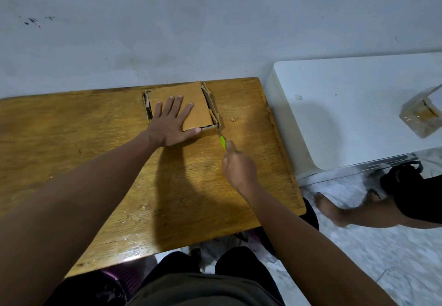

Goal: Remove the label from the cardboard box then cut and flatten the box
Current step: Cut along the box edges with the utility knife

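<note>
A small brown cardboard box (198,99) lies low at the far edge of the wooden table (95,162), its top flap pushed down inside the walls. My left hand (171,123) lies flat on that flap, fingers spread, pressing it. My right hand (239,168) is closed on a green-handled cutter (223,142), whose tip touches the box's near right corner. No label shows on the box's visible faces.
A grey wall runs right behind the table. To the right stands a white appliance (346,114) with a clear plastic container (422,116) on top. Another person's bare leg and foot (339,210) rest on the marble floor at the right. My lap is below the table's near edge.
</note>
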